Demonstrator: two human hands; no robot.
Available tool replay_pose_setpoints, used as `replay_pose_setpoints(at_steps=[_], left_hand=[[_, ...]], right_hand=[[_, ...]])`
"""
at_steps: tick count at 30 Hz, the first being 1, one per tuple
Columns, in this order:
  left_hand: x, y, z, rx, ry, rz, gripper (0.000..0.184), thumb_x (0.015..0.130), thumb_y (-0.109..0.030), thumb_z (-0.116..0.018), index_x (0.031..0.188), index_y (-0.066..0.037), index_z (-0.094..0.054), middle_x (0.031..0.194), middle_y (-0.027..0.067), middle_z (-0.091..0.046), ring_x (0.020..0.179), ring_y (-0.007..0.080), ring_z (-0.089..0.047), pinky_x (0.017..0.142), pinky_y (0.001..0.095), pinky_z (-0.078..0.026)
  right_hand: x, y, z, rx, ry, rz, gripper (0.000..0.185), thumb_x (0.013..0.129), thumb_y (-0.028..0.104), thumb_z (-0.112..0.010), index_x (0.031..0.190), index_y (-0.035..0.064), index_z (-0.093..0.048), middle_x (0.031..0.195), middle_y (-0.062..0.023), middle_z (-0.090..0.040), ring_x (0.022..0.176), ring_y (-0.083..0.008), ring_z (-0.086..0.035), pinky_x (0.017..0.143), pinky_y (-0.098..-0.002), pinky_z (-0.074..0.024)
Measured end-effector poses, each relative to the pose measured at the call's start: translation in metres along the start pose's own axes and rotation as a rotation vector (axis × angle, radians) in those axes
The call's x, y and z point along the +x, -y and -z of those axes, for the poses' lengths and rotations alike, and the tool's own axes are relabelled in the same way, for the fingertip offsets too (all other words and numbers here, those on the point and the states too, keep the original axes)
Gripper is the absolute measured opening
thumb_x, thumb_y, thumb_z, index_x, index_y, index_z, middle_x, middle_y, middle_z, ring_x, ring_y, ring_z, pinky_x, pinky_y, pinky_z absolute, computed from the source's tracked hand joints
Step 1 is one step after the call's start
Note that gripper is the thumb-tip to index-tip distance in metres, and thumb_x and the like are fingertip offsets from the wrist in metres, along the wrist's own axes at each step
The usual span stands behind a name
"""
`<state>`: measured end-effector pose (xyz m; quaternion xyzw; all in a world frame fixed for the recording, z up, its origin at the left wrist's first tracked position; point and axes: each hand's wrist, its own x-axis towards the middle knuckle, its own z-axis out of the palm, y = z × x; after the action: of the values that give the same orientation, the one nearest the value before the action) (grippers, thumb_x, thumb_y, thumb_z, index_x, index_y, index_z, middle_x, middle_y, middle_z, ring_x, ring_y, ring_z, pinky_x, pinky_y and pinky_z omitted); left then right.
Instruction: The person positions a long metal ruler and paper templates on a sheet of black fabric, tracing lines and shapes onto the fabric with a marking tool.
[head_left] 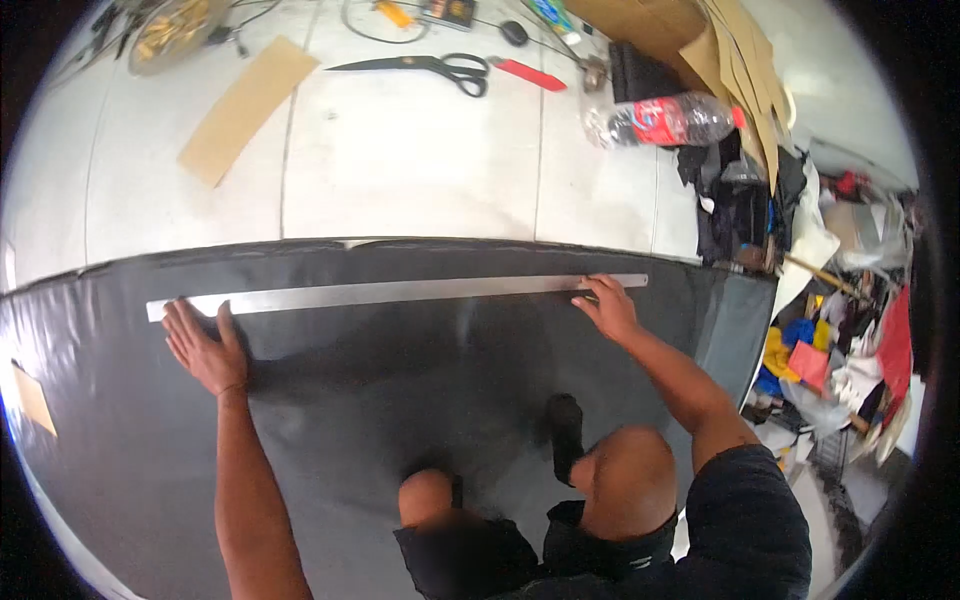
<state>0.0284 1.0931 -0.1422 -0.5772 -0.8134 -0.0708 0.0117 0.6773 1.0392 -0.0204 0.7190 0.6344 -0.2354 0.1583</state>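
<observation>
A long metal ruler lies nearly level across a sheet of black material, close to the sheet's far edge. Fingers and thumb spread, my left hand presses flat on the ruler near its left end. My right hand is at the ruler's other end, its fingers bent and drawn toward the thumb. A small, thin yellowish thing shows between those fingertips, too little of it to name. My knees rest on the black sheet below the ruler.
Beyond the sheet, on white panels, lie black-handled scissors, a red-handled tool, a brown cardboard strip and a plastic bottle. Cardboard sheets and a pile of scraps stand at the right.
</observation>
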Motion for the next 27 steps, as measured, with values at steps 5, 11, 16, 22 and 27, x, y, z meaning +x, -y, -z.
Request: replay_pose_setpoints(at_steps=[5, 11, 16, 22, 27], left_hand=[[0.004, -0.004, 0.005, 0.026, 0.051, 0.007, 0.076, 0.097, -0.046, -0.058, 0.154, -0.005, -0.031, 0.159, 0.0189, -0.031, 0.15, 0.0336, -0.022, 0.123, 0.049, -0.012], [0.005, -0.033, 0.044, -0.106, 0.138, 0.113, 0.079, 0.094, -0.048, -0.061, 0.151, 0.0, -0.033, 0.159, 0.02, -0.028, 0.15, 0.0353, -0.02, 0.123, 0.0502, -0.012], [0.024, -0.031, 0.062, -0.204, 0.247, 0.13, 0.092, 0.089, -0.059, -0.062, 0.149, 0.004, -0.034, 0.159, 0.0232, -0.026, 0.15, 0.0348, -0.02, 0.123, 0.052, -0.012], [0.041, -0.06, 0.079, 0.138, 0.561, 0.176, 0.134, 0.067, -0.083, -0.066, 0.152, 0.009, -0.02, 0.161, 0.0258, -0.018, 0.151, 0.0375, -0.015, 0.121, 0.0594, -0.008], [0.05, -0.064, 0.084, 0.2, 0.672, 0.175, 0.138, 0.066, -0.085, -0.065, 0.153, 0.01, -0.017, 0.162, 0.0259, -0.016, 0.152, 0.0363, -0.014, 0.118, 0.0646, -0.012]], right_hand=[[-0.001, 0.007, -0.026, 0.097, -0.298, -0.154, 0.04, 0.086, 0.035, -0.075, 0.115, 0.0077, -0.07, 0.133, -0.0102, -0.061, 0.125, -0.0315, -0.055, 0.106, -0.0426, -0.0439], [-0.001, -0.04, -0.07, 0.16, -0.538, 0.102, 0.032, 0.086, 0.025, -0.076, 0.109, 0.0027, -0.07, 0.125, -0.014, -0.066, 0.119, -0.0326, -0.059, 0.103, -0.0435, -0.0452], [0.005, -0.043, -0.076, 0.208, -0.595, 0.163, 0.032, 0.087, 0.022, -0.076, 0.109, 0.0006, -0.069, 0.123, -0.0139, -0.066, 0.118, -0.0319, -0.059, 0.1, -0.0429, -0.0468], [0.001, -0.035, -0.062, 0.219, -0.564, 0.157, 0.029, 0.089, 0.023, -0.075, 0.108, 0.0011, -0.069, 0.124, -0.0137, -0.065, 0.118, -0.0317, -0.059, 0.101, -0.043, -0.0472], [0.004, -0.038, -0.063, 0.235, -0.539, 0.183, 0.029, 0.087, 0.02, -0.076, 0.107, 0.0014, -0.07, 0.122, -0.0148, -0.065, 0.116, -0.0336, -0.06, 0.1, -0.0433, -0.0481]])
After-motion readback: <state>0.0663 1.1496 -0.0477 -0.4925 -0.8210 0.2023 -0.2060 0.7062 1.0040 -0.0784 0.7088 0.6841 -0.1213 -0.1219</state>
